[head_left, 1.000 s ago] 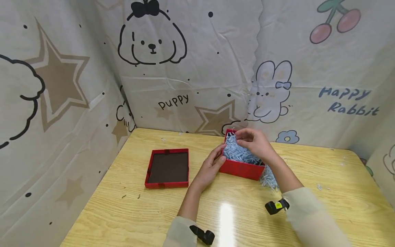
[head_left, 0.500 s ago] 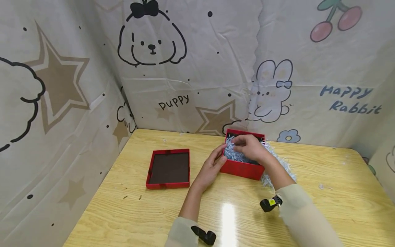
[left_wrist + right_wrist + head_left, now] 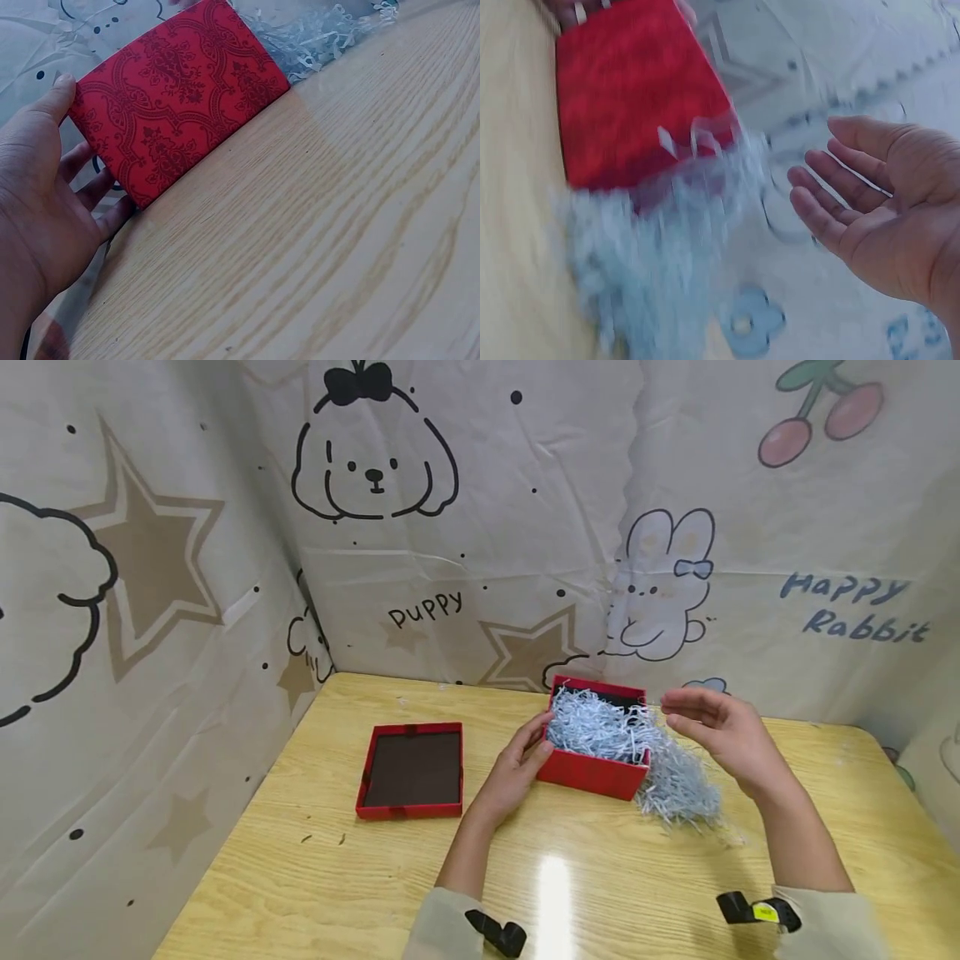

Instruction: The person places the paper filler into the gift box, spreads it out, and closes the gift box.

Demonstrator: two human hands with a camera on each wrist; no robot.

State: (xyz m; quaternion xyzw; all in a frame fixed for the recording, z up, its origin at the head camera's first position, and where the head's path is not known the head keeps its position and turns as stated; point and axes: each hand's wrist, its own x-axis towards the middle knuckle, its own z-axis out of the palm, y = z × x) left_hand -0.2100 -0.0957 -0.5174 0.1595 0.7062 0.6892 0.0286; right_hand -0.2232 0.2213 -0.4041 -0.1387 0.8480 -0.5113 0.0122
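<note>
A red patterned gift box point(image 3: 594, 775) stands without its lid near the back of the table, full of pale blue shredded paper point(image 3: 592, 723). My left hand point(image 3: 512, 777) holds the box's left end; in the left wrist view its thumb lies at the upper corner and its fingers along the side. More shredded paper point(image 3: 681, 785) hangs over the right rim and heaps on the table beside it. Just right of the box, my right hand point(image 3: 723, 735) is raised with nothing in it. Its fingers are loosely bent in the right wrist view point(image 3: 885, 202).
A square red lid point(image 3: 408, 812) with a dark inside lies face up to the left of the box. Paper scraps dot the wooden table point(image 3: 390, 885). A printed cloth point(image 3: 420, 560) hangs directly behind the table.
My right hand has left the paper inside the box and moved right, past the rim. The paper now lies higher and spreads further over the right side. The left hand stays put.
</note>
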